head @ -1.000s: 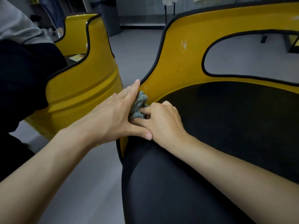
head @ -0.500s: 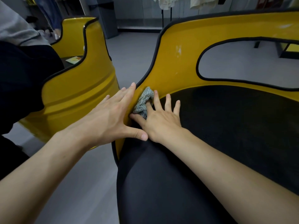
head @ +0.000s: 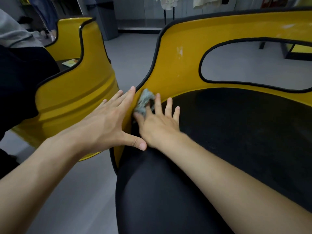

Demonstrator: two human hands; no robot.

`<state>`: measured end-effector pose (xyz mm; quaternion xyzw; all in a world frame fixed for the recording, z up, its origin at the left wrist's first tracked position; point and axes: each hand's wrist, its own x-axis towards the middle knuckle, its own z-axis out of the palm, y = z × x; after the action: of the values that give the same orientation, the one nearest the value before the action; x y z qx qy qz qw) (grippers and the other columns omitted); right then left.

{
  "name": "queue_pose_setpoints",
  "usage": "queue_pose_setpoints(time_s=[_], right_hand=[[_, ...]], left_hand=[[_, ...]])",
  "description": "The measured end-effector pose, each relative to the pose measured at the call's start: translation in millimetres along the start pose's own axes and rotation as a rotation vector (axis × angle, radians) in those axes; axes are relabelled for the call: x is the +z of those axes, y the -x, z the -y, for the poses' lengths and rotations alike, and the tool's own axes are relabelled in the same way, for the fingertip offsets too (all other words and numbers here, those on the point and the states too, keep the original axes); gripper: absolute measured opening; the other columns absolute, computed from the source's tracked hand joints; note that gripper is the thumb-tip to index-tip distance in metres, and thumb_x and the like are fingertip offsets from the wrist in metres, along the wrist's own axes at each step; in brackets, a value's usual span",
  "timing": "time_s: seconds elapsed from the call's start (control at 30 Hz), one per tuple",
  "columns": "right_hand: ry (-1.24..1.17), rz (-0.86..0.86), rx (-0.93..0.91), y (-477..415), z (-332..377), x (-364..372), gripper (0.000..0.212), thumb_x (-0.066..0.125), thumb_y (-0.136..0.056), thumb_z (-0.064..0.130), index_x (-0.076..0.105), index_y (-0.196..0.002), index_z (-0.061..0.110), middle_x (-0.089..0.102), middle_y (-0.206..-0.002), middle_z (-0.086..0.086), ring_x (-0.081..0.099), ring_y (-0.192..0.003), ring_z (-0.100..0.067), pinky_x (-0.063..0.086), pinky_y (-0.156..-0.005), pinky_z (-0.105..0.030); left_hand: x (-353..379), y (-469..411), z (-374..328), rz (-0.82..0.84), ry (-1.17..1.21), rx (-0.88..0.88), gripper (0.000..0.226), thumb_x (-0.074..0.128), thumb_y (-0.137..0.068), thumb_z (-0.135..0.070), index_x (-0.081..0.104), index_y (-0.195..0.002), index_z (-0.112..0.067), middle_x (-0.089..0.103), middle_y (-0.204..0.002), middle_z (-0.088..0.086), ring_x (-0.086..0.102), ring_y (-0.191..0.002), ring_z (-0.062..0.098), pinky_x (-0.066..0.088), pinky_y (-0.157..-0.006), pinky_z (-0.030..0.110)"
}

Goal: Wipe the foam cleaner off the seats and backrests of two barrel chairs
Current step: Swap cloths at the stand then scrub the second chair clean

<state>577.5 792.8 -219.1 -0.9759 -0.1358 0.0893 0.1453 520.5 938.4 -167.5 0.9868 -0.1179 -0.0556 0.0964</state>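
Person (head: 20,81) at far left: only grey and dark clothing shows.

Just right of that, the far barrel chair (head: 72,102): yellow shell with black trim. A small card (head: 70,63) lies on its seat. Grey floor (head: 131,61) runs between the two chairs.

Your left hand (head: 108,122) lies flat on the outer face of the near barrel chair (head: 185,68), at its left rim. Grip open: fingers are straight and together, and the thumb is stretched out towards your right wrist.

The cloth (head: 145,102), grey and bunched, sits at the left edge of the seat (head: 236,132), where the black cushion meets the yellow backrest. It is just inside the trim from your left fingertips.

Your right hand (head: 158,124) presses on the cloth. Grip open: the fingers are straight and spread, and the thumb and index finger are against the cloth. The other three fingers reach onto the seat edge.

A pale smear (head: 179,51) marks the backrest above the cloth. Further right, a black-trimmed cut-out (head: 253,65) opens through the backrest.

Your leg (head: 160,191), in black, crosses the front edge of the seat under the right forearm.
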Motion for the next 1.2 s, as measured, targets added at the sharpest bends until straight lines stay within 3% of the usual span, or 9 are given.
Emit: queue_pose_setpoints(time_s=[0.1, 0.27, 0.4, 0.47, 0.6, 0.73, 0.83, 0.97, 1.2], right_hand=[[-0.049, 0.020, 0.102, -13, -2, -13, 0.065, 0.012, -0.105, 0.055, 0.008, -0.162, 0.023, -0.027, -0.164, -0.007, -0.024, -0.149, -0.042, -0.014, -0.120, -0.058], [0.111, 0.095, -0.127, 20, 10, 2, 0.062, 0.040, -0.101, 0.058, 0.022, -0.157, 0.039, -0.030, -0.163, -0.009, -0.028, -0.145, -0.048, -0.016, -0.115, -0.067], [0.115, 0.115, -0.186, 32, 14, 1, 0.067, 0.050, -0.097, 0.058, 0.025, -0.156, 0.039, -0.036, -0.160, -0.010, -0.036, -0.142, -0.045, -0.016, -0.113, -0.069], [0.050, 0.081, -0.184, 37, 20, 5, 0.063, 0.043, -0.101, 0.057, 0.028, -0.156, 0.033, -0.036, -0.160, -0.007, -0.037, -0.143, -0.040, -0.016, -0.114, -0.068], [-0.077, 0.016, -0.091, 19, 19, 5, 0.059, 0.022, -0.106, 0.053, 0.029, -0.158, 0.024, -0.036, -0.161, 0.000, -0.033, -0.146, -0.035, -0.015, -0.117, -0.063], [-0.152, -0.021, 0.106, -20, 5, -14, 0.058, 0.021, -0.107, 0.050, 0.035, -0.156, 0.022, -0.030, -0.163, -0.006, -0.020, -0.150, -0.040, -0.011, -0.121, -0.056], [-0.105, -0.015, 0.002, 2, 18, -4, 0.054, 0.023, -0.107, 0.049, 0.037, -0.154, 0.027, -0.027, -0.164, -0.009, -0.017, -0.151, -0.042, -0.011, -0.121, -0.058], [-0.177, -0.004, -0.154, 43, 30, 15, 0.055, 0.024, -0.107, 0.047, 0.039, -0.153, 0.020, -0.031, -0.163, -0.002, -0.027, -0.150, -0.032, -0.013, -0.121, -0.055], [-0.255, -0.140, 0.022, -3, 18, 4, 0.060, 0.022, -0.108, 0.047, 0.021, -0.159, 0.015, -0.035, -0.161, -0.002, -0.024, -0.150, -0.034, -0.008, -0.124, -0.050]], left_hand=[[-1, 0, -2, 0.019, -0.007, -0.020, 0.149, 0.059, -0.052, -0.095, -0.027, -0.156, -0.032, -0.025, -0.159, -0.025, -0.024, -0.149, -0.003, -0.001, -0.127, 0.035], [-4, -1, 2, 0.043, -0.067, -0.003, 0.158, 0.058, -0.043, -0.102, -0.031, -0.153, -0.033, -0.028, -0.159, -0.022, -0.026, -0.149, -0.001, 0.000, -0.127, 0.036], [-10, 4, 6, 0.148, -0.125, -0.018, 0.154, 0.053, -0.032, -0.107, -0.051, -0.130, -0.047, -0.042, -0.147, -0.031, -0.034, -0.143, -0.007, -0.003, -0.126, 0.031], [-12, 8, 7, 0.195, -0.166, -0.046, 0.152, 0.053, -0.031, -0.107, -0.057, -0.121, -0.051, -0.046, -0.138, -0.037, -0.040, -0.136, -0.011, -0.005, -0.124, 0.028], [-8, 10, 8, 0.162, -0.236, -0.061, 0.152, 0.053, -0.036, -0.102, -0.058, -0.126, -0.047, -0.040, -0.151, -0.025, -0.037, -0.143, -0.001, -0.007, -0.123, 0.030], [-9, 6, 3, 0.131, -0.253, -0.086, 0.147, 0.052, -0.040, -0.098, -0.059, -0.121, -0.046, -0.039, -0.151, -0.021, -0.034, -0.146, 0.005, -0.005, -0.125, 0.033], [-8, 3, 4, 0.118, -0.237, -0.077, 0.146, 0.049, -0.040, -0.100, -0.058, -0.122, -0.045, -0.039, -0.151, -0.021, -0.033, -0.147, 0.005, -0.003, -0.126, 0.033], [-5, 4, 9, 0.095, -0.260, -0.047, 0.144, 0.044, -0.042, -0.102, -0.060, -0.123, -0.043, -0.042, -0.151, -0.022, -0.032, -0.147, 0.005, -0.001, -0.127, 0.034], [-4, 3, 6, 0.085, -0.251, -0.075, 0.149, 0.046, -0.037, -0.101, -0.058, -0.126, -0.043, -0.041, -0.154, -0.018, -0.035, -0.146, 0.007, -0.009, -0.121, 0.029]])
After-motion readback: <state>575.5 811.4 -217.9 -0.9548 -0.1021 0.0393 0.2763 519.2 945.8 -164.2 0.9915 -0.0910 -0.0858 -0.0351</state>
